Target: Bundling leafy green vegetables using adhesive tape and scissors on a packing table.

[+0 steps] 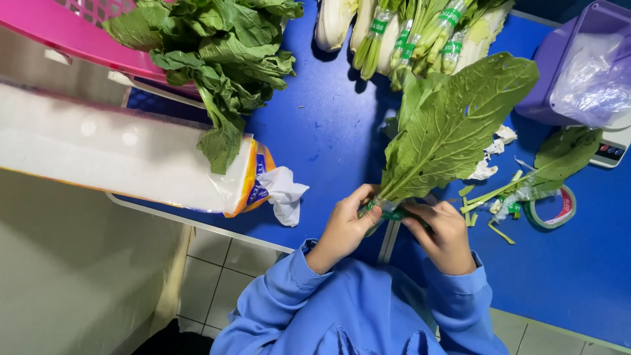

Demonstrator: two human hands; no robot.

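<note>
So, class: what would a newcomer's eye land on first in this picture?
Probably the bunch of big green leaves at centre, gripped at its stems by the left hand and right hand over the bright blue table. Next, the pink basket at top left.

Green leafy bunch (453, 125), blue table (328, 131), pink basket (72, 33), purple bin (559, 72), blue sleeves (282, 289).

Matt veined leaf bunch (453, 125); smooth blue tabletop (328, 131) (slightly scuffed); glossy plastic pink basket (72, 36); crinkly clear bag (591, 79).
</note>
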